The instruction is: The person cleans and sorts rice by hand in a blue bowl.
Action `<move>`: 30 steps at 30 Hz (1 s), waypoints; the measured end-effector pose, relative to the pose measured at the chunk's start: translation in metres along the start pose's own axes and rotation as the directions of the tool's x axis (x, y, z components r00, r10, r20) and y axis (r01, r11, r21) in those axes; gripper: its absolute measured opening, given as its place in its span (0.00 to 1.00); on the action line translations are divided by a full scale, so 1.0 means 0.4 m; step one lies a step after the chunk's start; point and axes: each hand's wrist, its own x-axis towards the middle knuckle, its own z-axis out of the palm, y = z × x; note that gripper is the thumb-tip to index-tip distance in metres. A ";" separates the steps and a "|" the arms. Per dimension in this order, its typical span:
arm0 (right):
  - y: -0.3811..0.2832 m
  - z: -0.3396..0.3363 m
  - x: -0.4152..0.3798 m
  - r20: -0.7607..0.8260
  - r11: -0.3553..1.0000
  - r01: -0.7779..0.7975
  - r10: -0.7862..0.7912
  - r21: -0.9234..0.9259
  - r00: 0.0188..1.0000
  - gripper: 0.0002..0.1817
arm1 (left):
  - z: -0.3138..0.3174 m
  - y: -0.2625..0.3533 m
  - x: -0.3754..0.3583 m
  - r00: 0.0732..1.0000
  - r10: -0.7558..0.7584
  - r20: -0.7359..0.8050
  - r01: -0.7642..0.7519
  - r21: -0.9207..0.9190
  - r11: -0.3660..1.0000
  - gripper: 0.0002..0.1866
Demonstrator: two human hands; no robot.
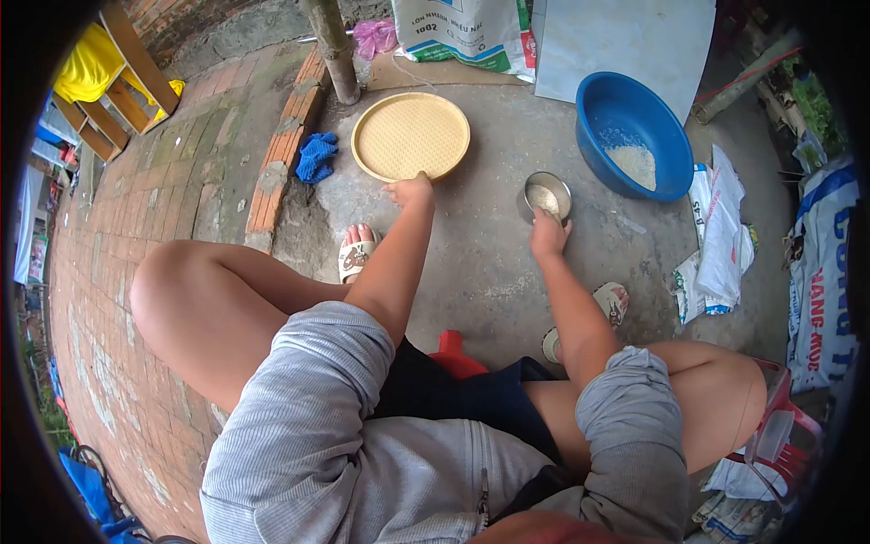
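My left hand (pixel 412 189) is closed on the near rim of a round yellow sieve-like tray (pixel 410 136) with a fine woven pattern. Its surface looks bare. In my right hand (pixel 547 234) is a small metal bowl (pixel 565 207), tilted so its mouth shows, with pale rice-like grain (pixel 544 199) inside. My thumb lies over the bowl's near edge; the other fingers are partly hidden. Beyond it, to the right, a large blue basin (pixel 594 140) leans toward me with more pale grain (pixel 633 164) gathered at its lower side.
A blue cloth (pixel 316 158) lies left of the tray by a brick edging (pixel 268 195). Printed sacks (pixel 467 32) stand behind, and flattened bags (pixel 718 240) lie at right. A wooden post (pixel 332 54) rises behind the tray. A red stool (pixel 456 355) is beneath me.
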 end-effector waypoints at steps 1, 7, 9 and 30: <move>-0.026 -0.002 0.006 -0.127 0.996 0.067 -0.059 0.054 0.990 0.14 | 0.017 0.003 0.007 0.999 -0.033 -0.023 0.031 -0.085 0.996 0.51; -0.237 -0.116 0.117 -0.385 0.922 0.289 -0.177 0.257 0.906 0.16 | 0.041 -0.020 0.035 0.994 -0.074 -0.077 0.049 -0.281 0.958 0.41; -0.318 -0.148 0.150 -0.461 0.861 0.439 -0.289 0.258 0.839 0.15 | 0.057 -0.038 0.054 0.995 -0.050 -0.087 0.022 -0.295 0.955 0.38; 0.020 -0.111 0.430 0.713 -0.808 -0.148 0.396 0.570 0.579 0.60 | 0.021 -0.051 0.113 0.956 0.077 0.284 0.134 -0.652 0.746 0.27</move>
